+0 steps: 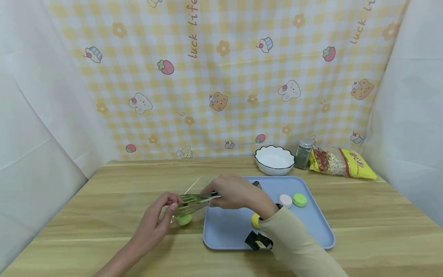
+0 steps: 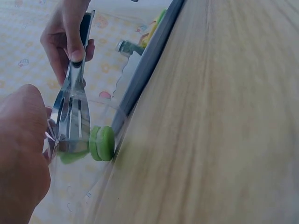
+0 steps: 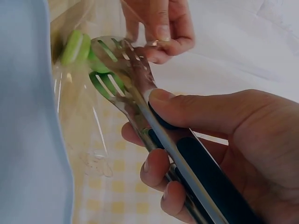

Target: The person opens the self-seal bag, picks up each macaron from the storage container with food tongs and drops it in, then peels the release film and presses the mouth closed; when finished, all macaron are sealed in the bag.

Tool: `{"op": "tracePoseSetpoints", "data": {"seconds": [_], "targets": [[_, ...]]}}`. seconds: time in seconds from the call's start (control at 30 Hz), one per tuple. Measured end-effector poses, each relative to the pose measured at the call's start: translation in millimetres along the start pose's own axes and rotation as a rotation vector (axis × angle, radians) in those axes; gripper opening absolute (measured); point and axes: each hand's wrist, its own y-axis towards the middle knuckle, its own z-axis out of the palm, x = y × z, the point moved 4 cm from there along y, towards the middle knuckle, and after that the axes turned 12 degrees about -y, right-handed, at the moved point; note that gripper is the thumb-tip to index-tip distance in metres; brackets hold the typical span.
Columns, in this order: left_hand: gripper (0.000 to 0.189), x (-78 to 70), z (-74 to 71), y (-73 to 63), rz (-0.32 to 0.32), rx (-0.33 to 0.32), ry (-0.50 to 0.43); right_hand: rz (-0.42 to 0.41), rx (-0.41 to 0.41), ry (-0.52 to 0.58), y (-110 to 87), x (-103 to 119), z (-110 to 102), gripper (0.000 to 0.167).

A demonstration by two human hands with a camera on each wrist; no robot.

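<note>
My left hand (image 1: 155, 221) pinches the edge of a clear plastic bag (image 3: 81, 121), left of the blue tray. Metal tongs (image 3: 163, 135) with slotted heads and dark grip inserts are held in my right hand (image 1: 235, 192), its thumb on one arm and fingers round the other. The tong heads reach inside the bag, with a green piece (image 2: 72, 157) between or right behind them, partly hidden by the slots. Beside the heads, a green macaron (image 2: 102, 143) lies in the bag, close over the wooden table.
On the blue tray (image 1: 225, 234) lie a pale pink macaron (image 1: 285, 201), a green one (image 1: 300, 199), a yellow one (image 1: 255, 221) and black-wrapped rolls (image 1: 252, 240). Behind it stand a white scalloped bowl (image 1: 275, 159), a glass jar (image 1: 303, 156) and a yellow food packet (image 1: 342, 163).
</note>
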Motion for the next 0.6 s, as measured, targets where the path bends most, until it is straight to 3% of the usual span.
{"op": "tracePoseSetpoints", "data": {"seconds": [0.2,0.33,0.47,0.6], "targets": [[0.013,-0.7,-1.7,-1.2,0.012,-0.015,-0.015,0.005,0.000,-0.085,20.9,12,13,0.026],[0.012,-1.7,-0.9,-0.7,0.034,-0.018,-0.020,-0.021,0.014,-0.076,30.6,17,21,0.023],[0.010,-2.0,-1.3,0.1,0.004,-0.028,-0.017,-0.003,0.044,-0.028,28.2,14,22,0.025],[0.014,-3.2,-3.2,0.0,-0.007,-0.083,-0.010,0.038,0.065,0.036,15.5,7,9,0.034]]}}
